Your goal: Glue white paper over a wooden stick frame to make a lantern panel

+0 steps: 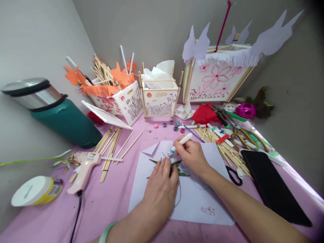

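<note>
My right hand (191, 153) grips a white marker (181, 143) with a blue band, its tip low over the paper. Flat against the green leaves (182, 168) lies my left hand (162, 184), fingers stretched out and holding nothing. The leaves are partly covered by that hand and rest on a pale lilac sheet of paper (192, 209) with a folded upper left corner. Blue lines and a small red scribble (208, 211) mark the sheet. A thin stem curves down beside my left hand.
Left stand a teal bottle (68, 119), a pink glue gun (85, 170) and a white-lidded tub (32, 191). Behind are decorated stick-framed boxes (160, 101) and a larger lantern-like box (215, 81). At right lie scissors (238, 133), wooden sticks (234, 157) and a black phone (274, 185).
</note>
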`<control>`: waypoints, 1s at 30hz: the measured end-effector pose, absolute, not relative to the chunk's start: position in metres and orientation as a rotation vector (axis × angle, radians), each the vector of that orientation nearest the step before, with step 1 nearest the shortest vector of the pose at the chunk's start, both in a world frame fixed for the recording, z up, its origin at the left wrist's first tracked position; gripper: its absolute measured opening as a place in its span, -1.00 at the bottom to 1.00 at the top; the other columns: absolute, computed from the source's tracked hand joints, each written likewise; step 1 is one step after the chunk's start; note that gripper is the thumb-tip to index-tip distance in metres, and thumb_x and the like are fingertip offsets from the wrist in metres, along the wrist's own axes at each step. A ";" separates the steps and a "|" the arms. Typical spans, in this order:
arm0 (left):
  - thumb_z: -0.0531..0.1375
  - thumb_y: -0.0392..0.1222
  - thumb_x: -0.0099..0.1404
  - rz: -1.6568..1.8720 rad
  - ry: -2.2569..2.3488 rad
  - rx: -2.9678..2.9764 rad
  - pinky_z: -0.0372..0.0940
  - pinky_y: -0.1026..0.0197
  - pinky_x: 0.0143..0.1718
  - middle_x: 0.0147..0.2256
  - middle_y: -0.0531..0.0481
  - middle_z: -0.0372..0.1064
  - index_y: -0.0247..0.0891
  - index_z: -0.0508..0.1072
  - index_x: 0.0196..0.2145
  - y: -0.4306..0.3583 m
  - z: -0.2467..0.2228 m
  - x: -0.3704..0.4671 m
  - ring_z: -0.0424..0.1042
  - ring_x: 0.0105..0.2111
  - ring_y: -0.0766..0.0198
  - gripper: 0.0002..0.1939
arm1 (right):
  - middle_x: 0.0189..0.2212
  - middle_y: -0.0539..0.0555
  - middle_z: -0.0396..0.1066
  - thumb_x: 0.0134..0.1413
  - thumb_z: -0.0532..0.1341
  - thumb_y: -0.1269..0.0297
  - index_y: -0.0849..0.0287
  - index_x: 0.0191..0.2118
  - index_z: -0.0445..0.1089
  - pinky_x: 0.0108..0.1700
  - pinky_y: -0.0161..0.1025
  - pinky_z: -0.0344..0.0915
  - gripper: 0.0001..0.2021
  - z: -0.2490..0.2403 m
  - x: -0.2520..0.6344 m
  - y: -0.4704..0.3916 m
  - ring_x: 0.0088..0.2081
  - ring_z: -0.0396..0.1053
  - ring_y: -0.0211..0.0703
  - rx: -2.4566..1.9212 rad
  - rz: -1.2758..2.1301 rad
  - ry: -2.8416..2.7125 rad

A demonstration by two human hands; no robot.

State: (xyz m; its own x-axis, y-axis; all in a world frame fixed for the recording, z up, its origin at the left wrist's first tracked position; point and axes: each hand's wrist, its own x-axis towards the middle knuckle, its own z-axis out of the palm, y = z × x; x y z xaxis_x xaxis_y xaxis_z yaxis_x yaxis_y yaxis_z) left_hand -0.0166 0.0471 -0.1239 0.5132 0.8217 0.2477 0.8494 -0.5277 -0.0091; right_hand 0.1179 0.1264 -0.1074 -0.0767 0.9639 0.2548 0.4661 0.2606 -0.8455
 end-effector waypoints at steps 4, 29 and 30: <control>0.04 -0.36 0.28 -0.370 -1.493 -2.619 0.36 -0.09 0.01 0.01 -0.33 0.30 -0.39 0.35 -0.01 0.046 -0.125 -0.017 0.30 0.09 -0.03 -0.68 | -0.68 -0.02 0.31 0.12 0.10 0.13 0.20 -0.47 0.35 -0.53 -0.35 0.16 -0.73 -0.109 0.116 0.127 -0.62 0.25 -0.27 -1.357 0.766 -1.690; 0.08 -0.27 0.30 -0.342 -1.495 -2.631 0.30 -0.16 0.06 0.05 -0.34 0.28 -0.39 0.35 0.04 0.046 -0.130 -0.020 0.30 0.09 -0.11 -0.64 | -0.65 -0.01 0.30 0.12 0.08 0.18 0.17 -0.50 0.30 -0.46 -0.33 0.18 -0.75 -0.113 0.114 0.126 -0.58 0.27 -0.25 -1.380 0.714 -1.787; 0.08 -0.26 0.31 -0.338 -1.493 -2.630 0.30 -0.15 0.06 0.06 -0.35 0.28 -0.39 0.35 0.04 0.046 -0.130 -0.020 0.29 0.09 -0.12 -0.64 | -0.65 -0.01 0.30 0.12 0.07 0.18 0.17 -0.50 0.30 -0.46 -0.33 0.18 -0.75 -0.113 0.114 0.126 -0.58 0.27 -0.25 -1.375 0.720 -1.789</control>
